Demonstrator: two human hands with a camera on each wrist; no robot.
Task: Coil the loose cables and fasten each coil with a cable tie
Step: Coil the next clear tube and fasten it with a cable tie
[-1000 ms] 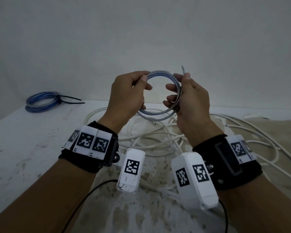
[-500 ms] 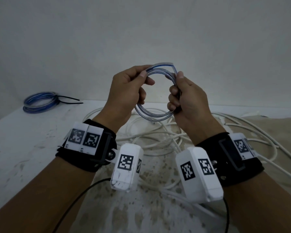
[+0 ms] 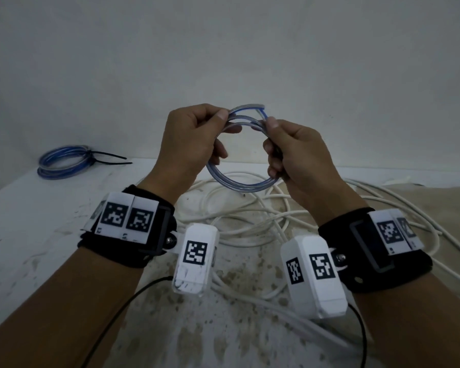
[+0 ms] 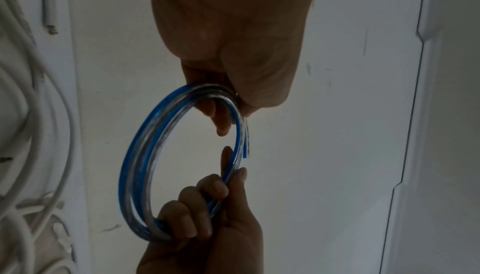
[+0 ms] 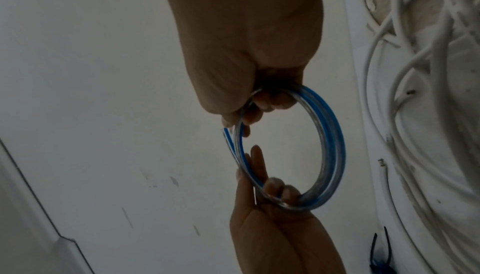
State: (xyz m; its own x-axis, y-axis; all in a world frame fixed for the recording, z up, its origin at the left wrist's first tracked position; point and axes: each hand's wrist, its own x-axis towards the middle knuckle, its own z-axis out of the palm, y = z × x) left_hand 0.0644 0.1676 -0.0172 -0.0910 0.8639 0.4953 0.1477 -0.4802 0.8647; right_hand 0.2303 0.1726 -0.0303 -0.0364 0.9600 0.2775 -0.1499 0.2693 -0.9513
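Left hand [image 3: 190, 144] and right hand [image 3: 296, 155] both clenched around blue-striped clear cable coil [image 3: 239, 181], mid-frame above tangled white cables [image 3: 250, 224].

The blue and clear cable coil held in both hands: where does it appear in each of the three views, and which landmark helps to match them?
Head: the coil is in the upper centre, between the left hand and the right hand.
Left wrist: the coil is in the centre, slightly left.
Right wrist: the coil is in the centre, slightly right.
Shared landmark: the cut free end of the cable, beside the right thumb.
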